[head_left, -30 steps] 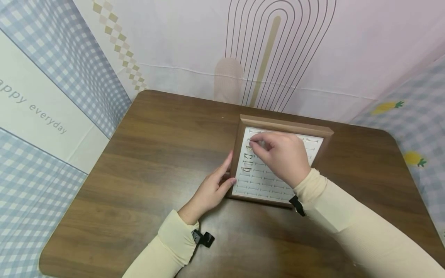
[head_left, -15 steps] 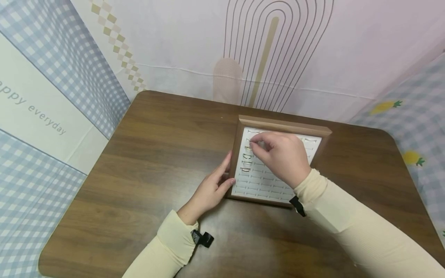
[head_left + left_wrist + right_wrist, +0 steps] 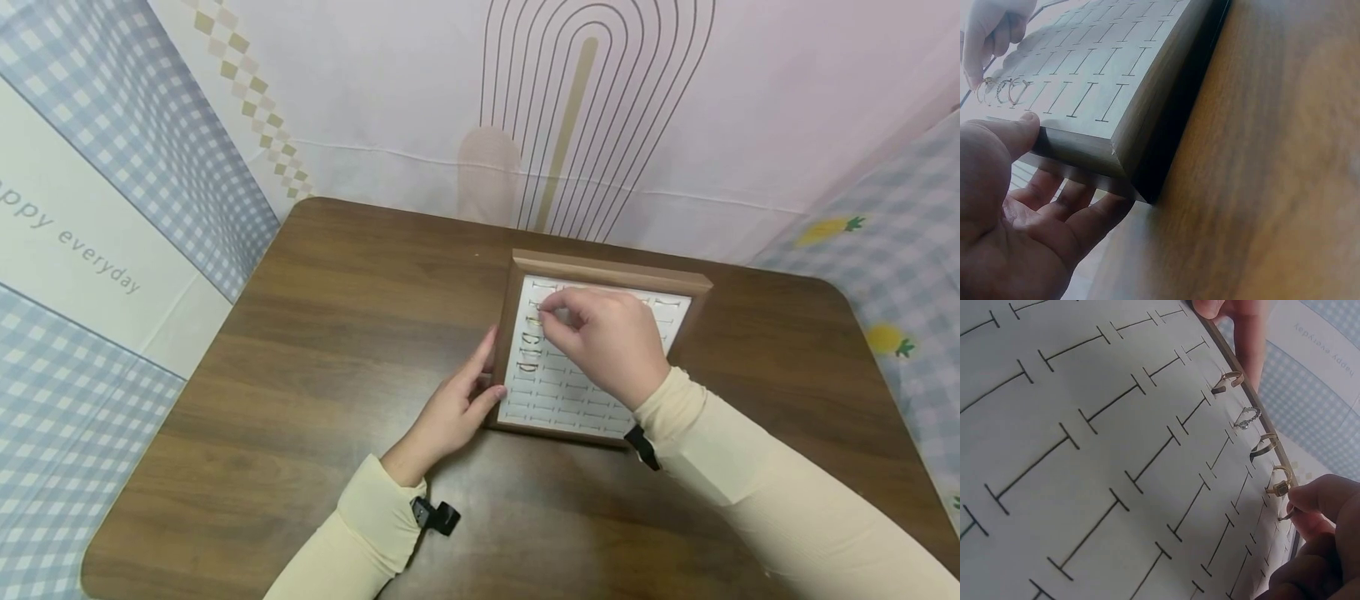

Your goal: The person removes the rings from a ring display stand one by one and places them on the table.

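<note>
Thin, shiny metal ring [image 3: 1287, 515] pinched in the right hand's [image 3: 606, 337] grip, lower right of the right wrist view.
Likely light, stiff and slippery, best held by the band's sides; it lies at the thumb and finger ends, just beside a gold-coloured ring with a squarish setting [image 3: 1281, 489], against a white slotted panel [image 3: 570, 404]. The left hand [image 3: 450, 414] clasps the brown wooden frame [image 3: 611, 271].
</note>
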